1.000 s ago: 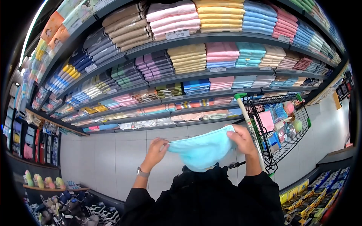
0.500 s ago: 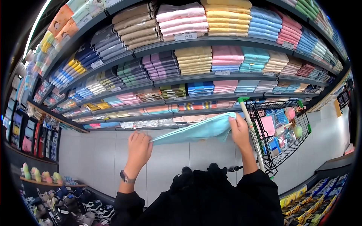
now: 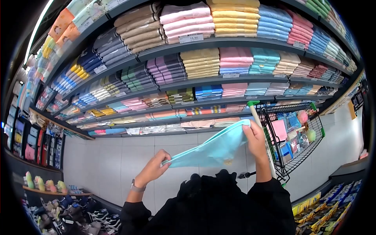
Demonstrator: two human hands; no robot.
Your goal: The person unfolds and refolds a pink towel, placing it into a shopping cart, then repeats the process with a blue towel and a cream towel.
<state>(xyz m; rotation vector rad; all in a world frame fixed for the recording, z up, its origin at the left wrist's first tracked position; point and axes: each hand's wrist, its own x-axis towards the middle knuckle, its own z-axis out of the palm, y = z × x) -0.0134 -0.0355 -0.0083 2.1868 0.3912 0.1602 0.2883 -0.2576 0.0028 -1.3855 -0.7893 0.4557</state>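
A turquoise towel (image 3: 209, 148) is stretched between my two hands above the floor, slanting up toward the right. My left hand (image 3: 154, 166) pinches its lower left corner, fingers closed. At the upper right corner my right hand (image 3: 255, 139) grips the towel between thumb and fingers. The cloth looks folded double along its top edge and sags in the middle. A small tan patch shows near its lower right edge.
Shelves (image 3: 168, 84) of folded towels in many colours stand ahead. A shopping cart (image 3: 290, 141) with goods in it is at my right, close to my right forearm. Shoes (image 3: 78, 211) sit on a low display at the lower left, packaged goods (image 3: 329, 207) at the lower right.
My left hand has moved down and slightly right, and my right hand has shifted a little right and down. The towel hangs lower and spreads wider, still held at both ends.
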